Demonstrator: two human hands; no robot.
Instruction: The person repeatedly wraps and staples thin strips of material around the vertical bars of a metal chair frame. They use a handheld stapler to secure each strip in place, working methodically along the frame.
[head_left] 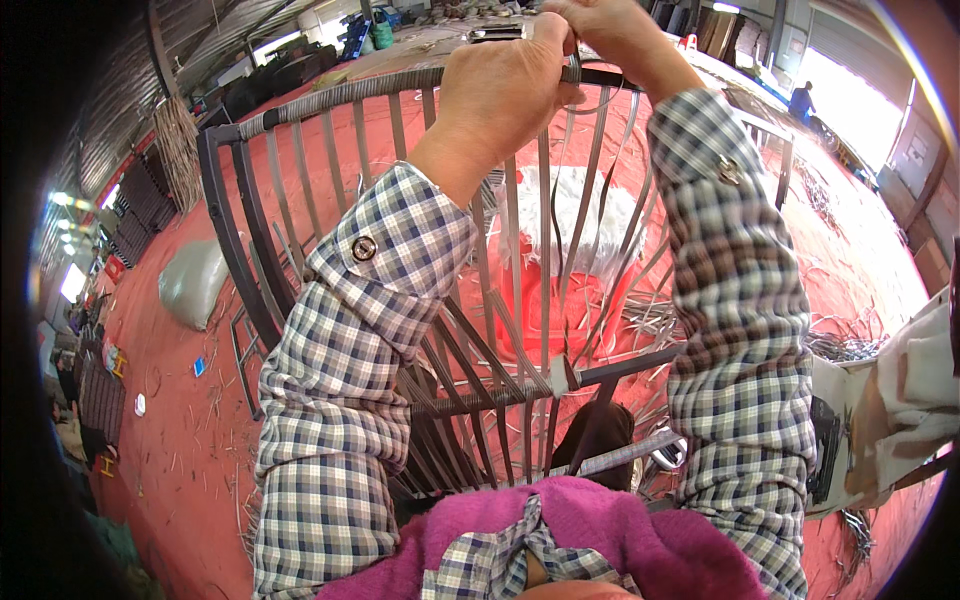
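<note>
The left hand (510,85) is closed over the top rail of a dark metal frame (230,225), its fingers curled and pressed together around the rail. The right hand (612,38) meets it just above the rail, fingers bunched; the top edge cuts them off, so I cannot tell exactly what they pinch. A thin strip (605,102) loops just below the two hands, at the frame's top. The frame stands upright before the person, between the checked sleeves. Grey strips wrap its top rail, and long flat strips (545,220) run from there down to its lower crossbar (625,368). Beyond the frame, seen through the strips, is a red stool (518,300) with a shaggy white cover (570,205). To the frame's left, a pale, full sack (195,285) rests on the red floor (170,450); to its right lies a tangle of loose strips (845,346).
</note>
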